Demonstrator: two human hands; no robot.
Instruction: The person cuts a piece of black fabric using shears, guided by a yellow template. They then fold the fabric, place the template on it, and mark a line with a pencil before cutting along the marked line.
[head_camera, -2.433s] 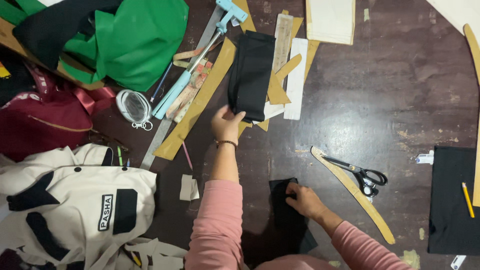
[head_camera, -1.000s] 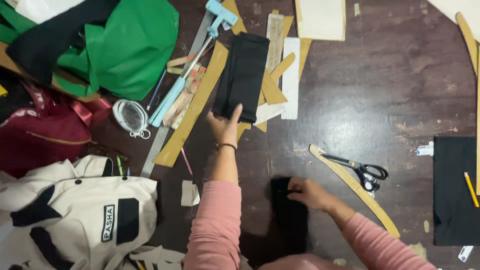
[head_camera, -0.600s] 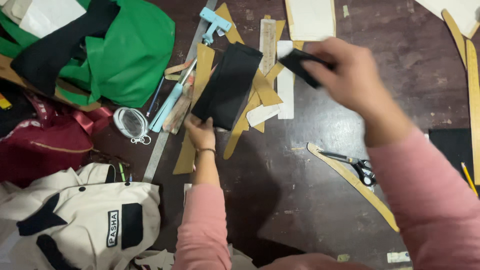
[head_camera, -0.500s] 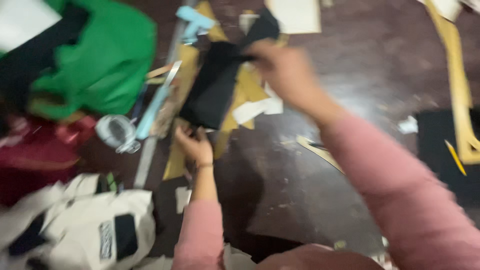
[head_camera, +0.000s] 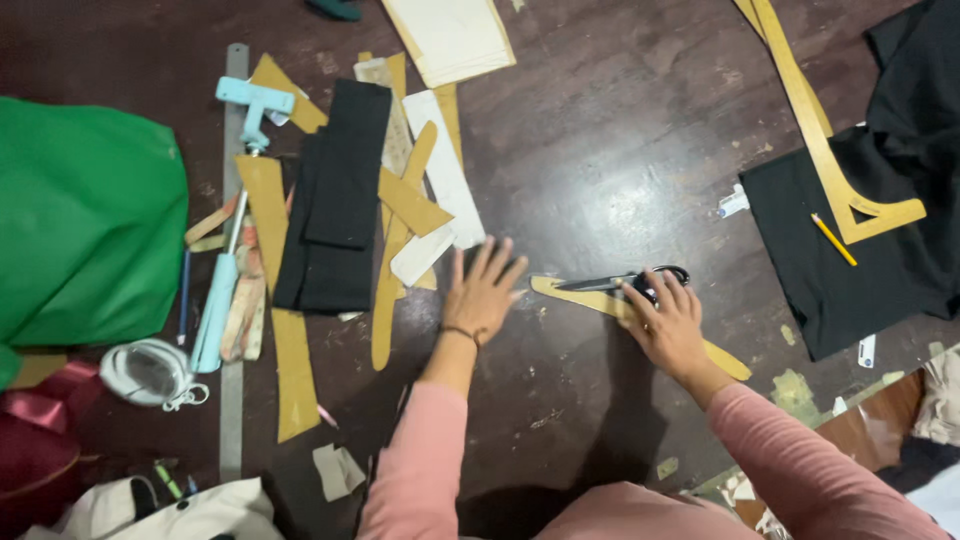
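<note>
My left hand (head_camera: 483, 292) lies flat on the dark brown surface, fingers spread, holding nothing. It rests just right of a pile of brown paper pattern strips (head_camera: 400, 200). Two black fabric strips (head_camera: 338, 190) lie stacked on that pile, clear of both hands. My right hand (head_camera: 665, 322) closes over the black handles of a pair of scissors (head_camera: 612, 283), whose blades point left. The scissors lie across a curved wooden ruler (head_camera: 720, 358). Both sleeves are pink.
Green cloth (head_camera: 90, 220) fills the left side. A long metal ruler (head_camera: 234, 330) and a light blue tool (head_camera: 238, 200) lie beside it, with a white tape roll (head_camera: 150, 372) below. At right, black fabric (head_camera: 850, 260) carries a yellow pencil (head_camera: 832, 238) and a wooden curve (head_camera: 810, 120).
My right hand carried a small black piece up to the strip pile, left it there, then dropped onto the scissors. My left hand came off the black strip and lies flat.
</note>
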